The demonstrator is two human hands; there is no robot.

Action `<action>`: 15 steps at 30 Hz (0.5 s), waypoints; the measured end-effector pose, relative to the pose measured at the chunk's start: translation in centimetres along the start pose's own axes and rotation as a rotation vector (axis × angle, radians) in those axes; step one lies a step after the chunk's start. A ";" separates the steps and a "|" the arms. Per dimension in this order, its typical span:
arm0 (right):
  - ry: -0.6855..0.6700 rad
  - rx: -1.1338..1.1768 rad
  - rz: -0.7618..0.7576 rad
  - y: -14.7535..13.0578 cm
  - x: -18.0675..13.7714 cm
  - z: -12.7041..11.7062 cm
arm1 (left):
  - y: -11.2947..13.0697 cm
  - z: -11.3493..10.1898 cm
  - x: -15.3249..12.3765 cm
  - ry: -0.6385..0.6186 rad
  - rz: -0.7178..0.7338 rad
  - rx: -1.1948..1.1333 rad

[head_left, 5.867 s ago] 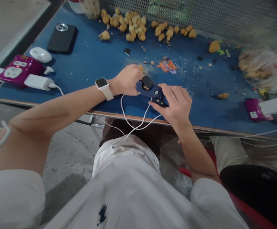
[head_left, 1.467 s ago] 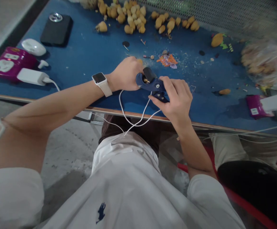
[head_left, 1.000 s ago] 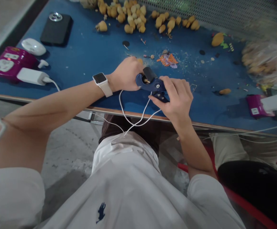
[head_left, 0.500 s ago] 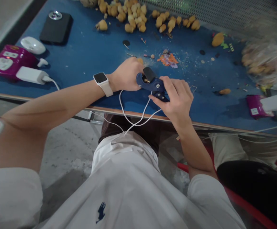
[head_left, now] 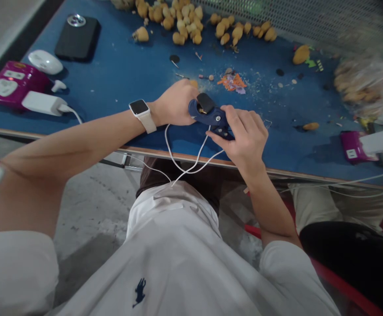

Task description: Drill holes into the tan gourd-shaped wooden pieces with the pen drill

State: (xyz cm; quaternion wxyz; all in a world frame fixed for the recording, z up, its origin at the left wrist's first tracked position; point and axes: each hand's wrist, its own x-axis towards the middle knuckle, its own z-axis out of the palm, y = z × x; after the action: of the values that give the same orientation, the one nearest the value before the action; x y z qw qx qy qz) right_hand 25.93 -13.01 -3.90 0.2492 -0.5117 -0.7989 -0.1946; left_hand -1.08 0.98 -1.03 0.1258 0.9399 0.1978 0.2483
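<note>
One dark-blue tool [head_left: 209, 117] clamped between the right fingers [head_left: 233, 122], just beside the curled left fingers [head_left: 190, 91], their hold unclear.

The blue surface [head_left: 115, 83] carries a black phone [head_left: 77, 40], a white oval case [head_left: 45, 62] and a purple power adapter [head_left: 22, 79] at left; yellow-brown rounded pieces [head_left: 178, 38] cluster along the back, orange and lilac scraps [head_left: 233, 82] lie near the middle, and a clear bag [head_left: 364, 83] sits at right.
</note>
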 end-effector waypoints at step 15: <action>-0.006 0.074 0.054 0.0 0.2 0.5 | 0.5 -2.0 -0.3 -0.005 0.159 -0.007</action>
State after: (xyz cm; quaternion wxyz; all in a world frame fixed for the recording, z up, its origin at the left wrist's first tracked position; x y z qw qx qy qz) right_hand 25.78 -12.51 -4.20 0.2709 -0.5241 -0.7921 -0.1566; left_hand -2.17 0.73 0.66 0.1097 0.9527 0.1216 0.2560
